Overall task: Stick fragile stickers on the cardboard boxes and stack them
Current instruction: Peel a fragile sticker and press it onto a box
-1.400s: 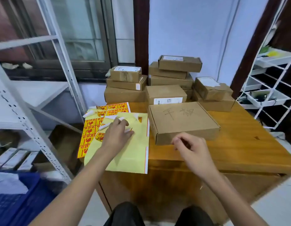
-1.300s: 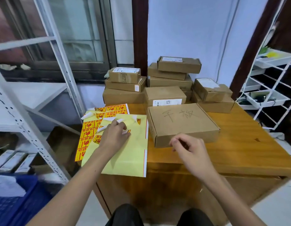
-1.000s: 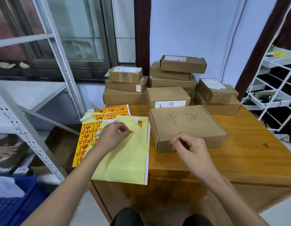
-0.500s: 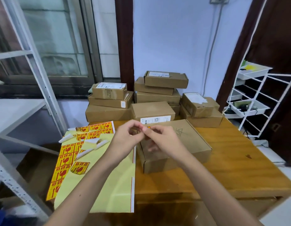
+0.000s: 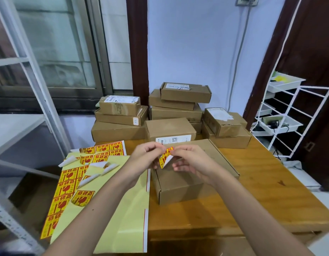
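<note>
Both hands meet above the flat cardboard box (image 5: 187, 183) lying nearest on the wooden table (image 5: 267, 193). Between them is a yellow-and-red fragile sticker (image 5: 165, 157) with a white backing corner curling off. My left hand (image 5: 144, 159) pinches its top edge. My right hand (image 5: 192, 161) pinches its right side and the backing. Sticker sheets (image 5: 67, 182) lie at the table's left, partly under a pale yellow backing sheet (image 5: 123, 209). More cardboard boxes (image 5: 178, 108) are stacked at the back.
A grey metal shelving frame (image 5: 40, 89) stands to the left by the window. A white wire rack (image 5: 289, 117) with trays stands to the right. Peeled white backing scraps (image 5: 97, 170) lie on the sheets. The sheets overhang the table's front left corner.
My left hand left the backing sheet carrying a sticker, and my right hand rose from the box's front edge; both now meet over the box. The camera tilted up and closer.
</note>
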